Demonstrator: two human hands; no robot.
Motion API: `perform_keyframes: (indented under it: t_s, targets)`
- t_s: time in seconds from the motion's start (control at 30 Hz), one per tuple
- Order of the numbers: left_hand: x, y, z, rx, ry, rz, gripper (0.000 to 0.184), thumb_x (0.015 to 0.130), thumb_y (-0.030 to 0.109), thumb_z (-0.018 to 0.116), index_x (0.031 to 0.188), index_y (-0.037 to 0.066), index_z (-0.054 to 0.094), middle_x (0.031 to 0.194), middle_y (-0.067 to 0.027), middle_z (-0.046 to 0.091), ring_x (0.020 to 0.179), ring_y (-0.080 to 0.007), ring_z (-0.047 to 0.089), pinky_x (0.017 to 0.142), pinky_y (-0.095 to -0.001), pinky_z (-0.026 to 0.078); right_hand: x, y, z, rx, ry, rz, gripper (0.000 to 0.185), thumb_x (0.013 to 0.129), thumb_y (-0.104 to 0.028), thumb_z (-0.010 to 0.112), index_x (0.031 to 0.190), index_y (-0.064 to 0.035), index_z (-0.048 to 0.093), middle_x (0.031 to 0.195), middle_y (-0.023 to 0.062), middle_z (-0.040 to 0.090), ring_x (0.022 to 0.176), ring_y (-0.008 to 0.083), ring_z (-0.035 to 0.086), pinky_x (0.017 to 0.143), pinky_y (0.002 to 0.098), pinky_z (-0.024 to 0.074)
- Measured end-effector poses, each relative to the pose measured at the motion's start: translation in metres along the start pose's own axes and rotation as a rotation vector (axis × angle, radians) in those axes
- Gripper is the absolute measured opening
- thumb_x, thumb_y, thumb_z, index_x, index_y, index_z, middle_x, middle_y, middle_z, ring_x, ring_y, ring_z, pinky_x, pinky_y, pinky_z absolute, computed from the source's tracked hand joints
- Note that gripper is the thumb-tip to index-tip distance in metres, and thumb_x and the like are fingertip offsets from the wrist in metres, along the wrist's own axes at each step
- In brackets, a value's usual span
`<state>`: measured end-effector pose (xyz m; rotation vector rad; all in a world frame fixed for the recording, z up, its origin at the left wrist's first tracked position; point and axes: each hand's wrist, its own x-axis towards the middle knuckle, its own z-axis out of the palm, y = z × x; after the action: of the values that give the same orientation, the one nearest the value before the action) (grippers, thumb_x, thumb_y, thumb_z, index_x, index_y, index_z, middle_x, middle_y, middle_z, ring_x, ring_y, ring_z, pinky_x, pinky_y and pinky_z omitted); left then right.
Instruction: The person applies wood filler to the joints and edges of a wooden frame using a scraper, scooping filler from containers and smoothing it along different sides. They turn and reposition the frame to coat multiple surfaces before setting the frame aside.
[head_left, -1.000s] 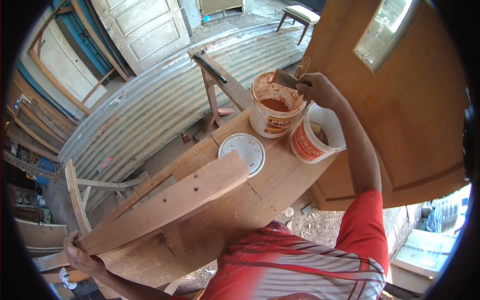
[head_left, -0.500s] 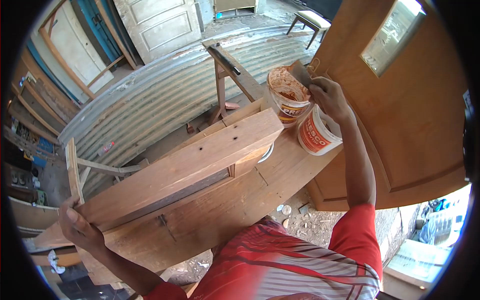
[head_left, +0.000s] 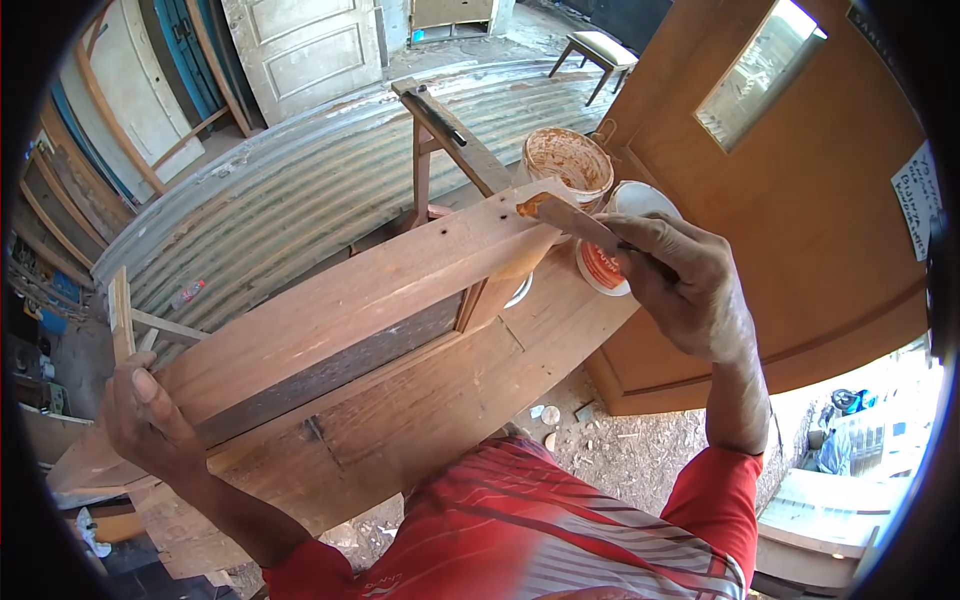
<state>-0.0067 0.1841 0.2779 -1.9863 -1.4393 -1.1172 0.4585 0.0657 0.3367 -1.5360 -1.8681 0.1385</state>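
Note:
My right hand (head_left: 685, 275) is closed round a putty knife (head_left: 580, 222). Orange-brown putty (head_left: 534, 205) sits on the blade's tip, which is at the right end of a wooden frame (head_left: 350, 290) standing on its edge. Small dark holes show in that edge; whether the blade touches the wood I cannot tell. At the frame's left end, my left hand (head_left: 150, 420) is wrapped over the wood. Behind my right hand stand a putty-smeared bucket (head_left: 567, 160) and a white bucket with a red label (head_left: 603, 268), partly hidden by the hand.
Under the frame lies a wide wooden board (head_left: 420, 440). A wooden trestle (head_left: 450, 140) stands beyond, before corrugated metal sheeting (head_left: 300, 215). A large brown door (head_left: 800, 230) leans at the right. A stool (head_left: 597, 55) stands at the back.
My right hand has brought the putty knife from the smeared bucket's rim to the frame's right end, with putty now visible on its tip. My left hand stays on the frame.

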Motion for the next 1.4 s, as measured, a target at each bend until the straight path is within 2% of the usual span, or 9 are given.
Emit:
perform_keyframes:
  t_s: [0.07,0.17,0.27,0.37,0.47,0.7,0.8,1.03,1.4]
  targets:
    - [-0.001,-0.003,-0.002,-0.007,-0.018,0.004,0.045,0.112,0.034,0.041,0.098,0.002,0.07,0.085,-0.013,0.066,0.08,-0.0325,0.064,0.075,-0.0433,0.047,-0.001,-0.014,0.003,-0.139,-0.006,-0.01,0.035,0.094,0.003,0.07,0.128,-0.0034,0.071,0.1,0.0119,0.074,0.086,0.0279,0.073,0.074,0.0384,0.0573]
    - [-0.001,-0.004,-0.001,0.012,0.007,0.039,0.043,0.111,0.035,0.044,0.098,0.003,0.071,0.085,-0.012,0.067,0.08,-0.033,0.065,0.074,-0.0436,0.048,0.002,-0.029,-0.001,-0.271,-0.073,-0.094,0.035,0.096,0.003,0.068,0.13,-0.0036,0.073,0.106,0.0145,0.075,0.087,0.0256,0.073,0.076,0.0396,0.0591]
    - [-0.001,-0.004,-0.002,0.019,0.011,0.045,0.042,0.111,0.036,0.047,0.098,0.004,0.071,0.086,-0.0115,0.068,0.082,-0.0338,0.066,0.075,-0.0434,0.049,0.007,-0.046,-0.005,-0.519,-0.126,-0.264,0.037,0.093,-0.001,0.073,0.13,-0.0064,0.074,0.095,0.0112,0.071,0.081,0.0249,0.07,0.071,0.0397,0.0582]
    - [-0.002,-0.006,-0.002,-0.009,0.002,0.048,0.04,0.11,0.037,0.051,0.098,0.005,0.071,0.087,-0.0114,0.068,0.083,-0.0341,0.066,0.075,-0.0431,0.05,0.012,-0.071,-0.011,-0.774,-0.238,-0.297,0.036,0.091,-0.005,0.076,0.127,-0.0082,0.075,0.085,0.007,0.064,0.075,0.0223,0.065,0.066,0.0393,0.0555]
    - [-0.001,-0.002,-0.004,-0.037,0.035,0.074,0.039,0.109,0.038,0.054,0.097,0.005,0.071,0.087,-0.0108,0.069,0.083,-0.0338,0.067,0.075,-0.043,0.05,0.023,-0.093,-0.025,-0.796,-0.306,-0.267,0.034,0.09,-0.007,0.078,0.124,-0.01,0.076,0.082,0.0046,0.058,0.07,0.0208,0.061,0.063,0.0389,0.0524]
    - [0.002,0.003,-0.009,-0.044,0.038,0.084,0.037,0.107,0.04,0.057,0.095,0.007,0.07,0.085,-0.0078,0.069,0.082,-0.0309,0.067,0.074,-0.0418,0.05,0.022,-0.101,-0.023,-0.893,-0.332,-0.222,0.029,0.094,-0.009,0.074,0.123,-0.0115,0.076,0.08,0.004,0.059,0.069,0.019,0.061,0.062,0.0388,0.0513]
    - [0.001,0.001,-0.006,-0.027,0.018,0.063,0.037,0.107,0.04,0.057,0.093,0.008,0.069,0.086,-0.0078,0.069,0.082,-0.0306,0.067,0.074,-0.0421,0.05,0.025,-0.097,-0.016,-0.918,-0.183,-0.216,0.027,0.095,-0.008,0.073,0.121,-0.0102,0.076,0.079,0.0041,0.06,0.069,0.0188,0.061,0.062,0.0393,0.0515]
    - [0.007,0.002,-0.004,-0.027,0.031,0.08,0.036,0.107,0.038,0.057,0.092,0.008,0.068,0.086,-0.0078,0.07,0.083,-0.0322,0.068,0.075,-0.0433,0.05,0.02,-0.084,-0.008,-0.825,-0.203,-0.2,0.025,0.096,-0.008,0.072,0.121,-0.0088,0.077,0.081,0.0049,0.06,0.069,0.018,0.061,0.061,0.0388,0.0515]
    - [0.0,-0.002,-0.003,-0.042,0.029,0.064,0.039,0.106,0.041,0.057,0.096,0.006,0.071,0.087,-0.0104,0.069,0.084,-0.0348,0.068,0.077,-0.044,0.051,0.029,-0.08,-0.006,-0.701,-0.257,-0.143,0.034,0.093,-0.007,0.072,0.126,-0.0123,0.074,0.085,0.0051,0.064,0.076,0.0242,0.068,0.066,0.0414,0.0546]
